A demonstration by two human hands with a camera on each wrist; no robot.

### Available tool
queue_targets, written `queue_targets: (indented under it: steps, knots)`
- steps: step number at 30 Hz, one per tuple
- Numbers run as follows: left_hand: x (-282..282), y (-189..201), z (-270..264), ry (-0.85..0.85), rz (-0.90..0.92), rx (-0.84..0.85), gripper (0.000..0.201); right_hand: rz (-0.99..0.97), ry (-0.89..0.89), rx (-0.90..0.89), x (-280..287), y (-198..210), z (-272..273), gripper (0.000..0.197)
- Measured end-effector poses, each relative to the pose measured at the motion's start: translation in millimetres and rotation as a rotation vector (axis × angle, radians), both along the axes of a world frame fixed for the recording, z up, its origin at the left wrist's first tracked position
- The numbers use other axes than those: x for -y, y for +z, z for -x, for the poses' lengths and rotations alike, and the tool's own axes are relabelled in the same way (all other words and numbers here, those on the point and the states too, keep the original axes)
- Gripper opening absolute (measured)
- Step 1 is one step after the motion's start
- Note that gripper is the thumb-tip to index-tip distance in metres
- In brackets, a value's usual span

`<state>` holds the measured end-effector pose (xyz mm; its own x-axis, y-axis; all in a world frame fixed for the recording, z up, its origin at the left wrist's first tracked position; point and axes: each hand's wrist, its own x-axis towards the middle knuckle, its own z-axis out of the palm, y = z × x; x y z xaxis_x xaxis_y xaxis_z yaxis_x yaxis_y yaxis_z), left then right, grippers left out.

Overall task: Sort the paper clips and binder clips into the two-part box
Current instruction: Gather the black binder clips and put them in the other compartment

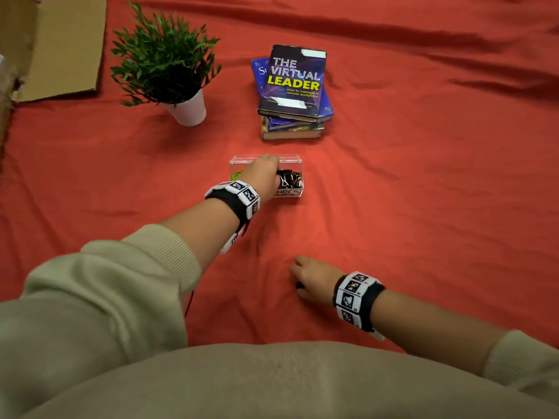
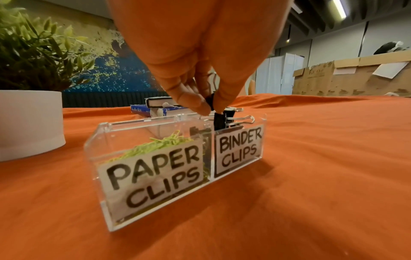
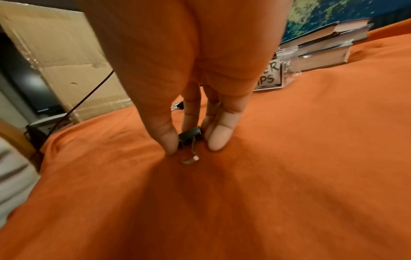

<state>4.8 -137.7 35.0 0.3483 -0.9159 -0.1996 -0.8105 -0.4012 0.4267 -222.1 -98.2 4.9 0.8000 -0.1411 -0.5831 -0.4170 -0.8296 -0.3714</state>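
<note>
A clear two-part box (image 1: 292, 160) stands mid-cloth, labelled PAPER CLIPS and BINDER CLIPS (image 2: 142, 121). Green paper clips (image 2: 162, 143) fill its left part and black binder clips (image 2: 231, 119) its right part. My left hand (image 2: 210, 111) hovers over the right part and pinches a black binder clip (image 2: 210, 102) between thumb and fingertips. Nearer me, my right hand (image 1: 302, 282) reaches down onto the cloth. Its thumb and fingers (image 3: 217, 139) close around another black binder clip (image 3: 190, 135) that lies on the cloth with its wire handle (image 3: 189, 159) pointing toward me.
A potted plant (image 1: 165, 60) in a white pot stands at the back left, and a stack of books (image 1: 293, 92) lies just behind the box. Flattened cardboard (image 1: 63, 46) lies at the far left. The red cloth (image 1: 423, 207) covers the whole surface.
</note>
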Motion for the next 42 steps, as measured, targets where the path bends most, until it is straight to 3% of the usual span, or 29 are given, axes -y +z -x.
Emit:
queue_targets:
  steps: [3, 6, 9, 12, 14, 18, 22, 28, 31, 35, 38, 42]
  knots:
    - [6, -1, 0, -0.017, -0.031, 0.004, 0.028, -0.083, -0.167, 0.066, 12, 2, -3, 0.023]
    - [5, -2, 0, 0.003, -0.006, -0.046, 0.036, -0.101, -0.411, 0.266, 42, 14, -18, 0.015]
    - [-3, -6, 0, 0.02, 0.035, -0.085, 0.027, -0.07, -0.61, 0.454, 76, 29, -43, 0.012]
    - [-11, -12, 3, -0.083, 0.027, -0.027, 0.02, -0.065, -0.718, 0.569, 99, 39, -73, 0.015]
    - [-14, -14, 4, -0.144, 0.037, 0.064, 0.025, -0.086, -0.756, 0.593, 106, 41, -90, 0.017]
    - [-21, -12, 1, -0.115, 0.058, 0.154, 0.038, -0.024, -0.633, 0.532, 108, 33, -111, 0.021]
    - [-38, -10, -5, -0.048, 0.128, 0.102, 0.037, 0.107, -0.495, 0.415, 114, 17, -114, 0.027]
    - [-92, -19, -9, 0.132, 0.24, -0.015, 0.02, 0.128, -0.614, 0.574, 116, 18, -115, 0.02]
    - [-133, -34, -19, 0.202, 0.17, -0.011, 0.019, 0.101, -0.502, 0.502, 97, 10, -107, 0.013]
    - [-171, -46, -38, 0.319, 0.071, 0.01, 0.023, 0.181, -0.308, 0.355, 76, -5, -93, 0.021]
    - [-182, -49, -47, 0.366, 0.024, -0.013, 0.025, 0.17, -0.341, 0.317, 70, -9, -91, 0.022]
    - [-186, -53, -44, 0.295, -0.129, -0.086, 0.039, 0.098, -0.389, 0.233, 58, -17, -86, 0.02]
